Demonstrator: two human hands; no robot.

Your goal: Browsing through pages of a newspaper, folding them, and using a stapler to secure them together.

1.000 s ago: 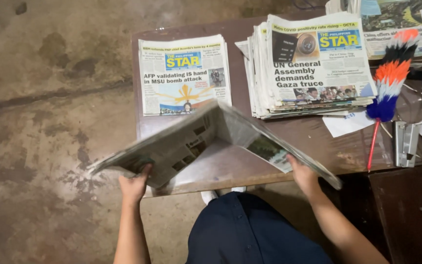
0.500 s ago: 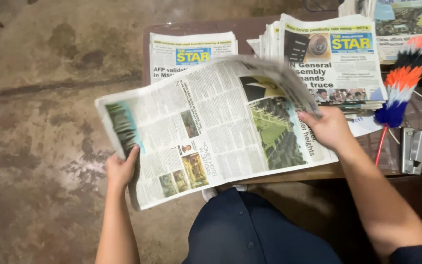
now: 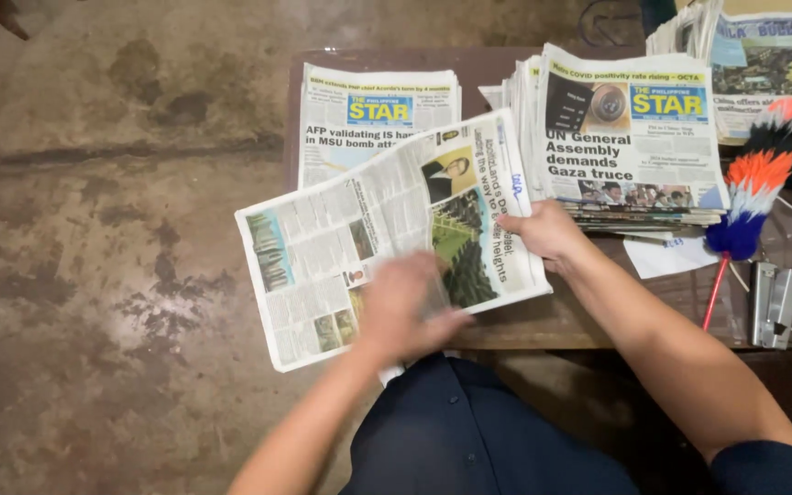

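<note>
- Newspaper, an opened section with its inner pages face up, was the thing in hand in the head view; it lay half on the near edge of the brown table and half out over the stained concrete floor.
- Right hand gripped the paper's right edge, fingers closed on the sheet just below the tall stack.
- Left hand lay over the lower middle of the page, blurred; its fingers looked spread and flat on the paper, though whether they pinched a sheet could not be told.
- As for progress, the section was spread out rather than folded, so it looked like mid-handling: nothing showed it closed, squared off or laid on a pile yet.
- Behind it on the table sat a single folded copy, partly covered by the open pages, and to its right a tall stack of folded newspapers, the stack touching or nearly touching the right hand.
- Another pile lay at the far right corner.
- A feather duster with orange, black and blue plumes lay beside the tall stack, above a loose white slip and a metal stapler-like tool.
- Table room was tight: the piles filled most of it, leaving only the near edge for the open section.
</note>
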